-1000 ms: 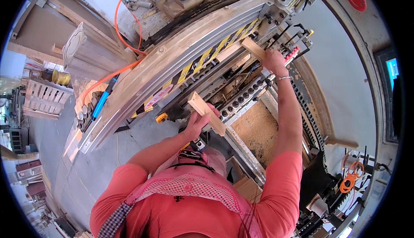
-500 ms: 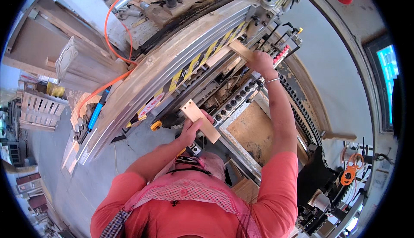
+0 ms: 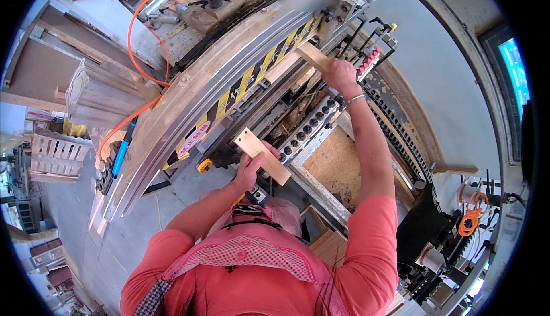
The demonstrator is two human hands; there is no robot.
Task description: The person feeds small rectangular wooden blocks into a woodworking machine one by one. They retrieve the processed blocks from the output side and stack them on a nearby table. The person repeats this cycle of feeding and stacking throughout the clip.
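My left hand (image 3: 250, 169) is closed around a short light wooden board (image 3: 267, 160) with two dark holes near its far end. It holds this piece in the air, tilted, close to the front of the machine. Farther off to the right, my right hand (image 3: 342, 78) grips the near end of another wooden board (image 3: 314, 57). The far end of that board reaches the machine's bed, by a pale wooden piece (image 3: 284, 67) lying along the yellow-and-black striped rail (image 3: 252, 75). My fingers hide part of each board.
A row of black round fittings (image 3: 309, 128) runs between my hands, beside a sawdust-covered panel (image 3: 335, 164). An orange hose (image 3: 133, 35) curves over the machine's long beam (image 3: 172, 95). Right of my arm lies a black cable chain (image 3: 401, 138); a lit screen (image 3: 514, 70) stands beyond it.
The whole view has shifted slightly. Both hands keep hold of their boards in nearly the same places, and a blurred patch now shows at the top near the hose's end.
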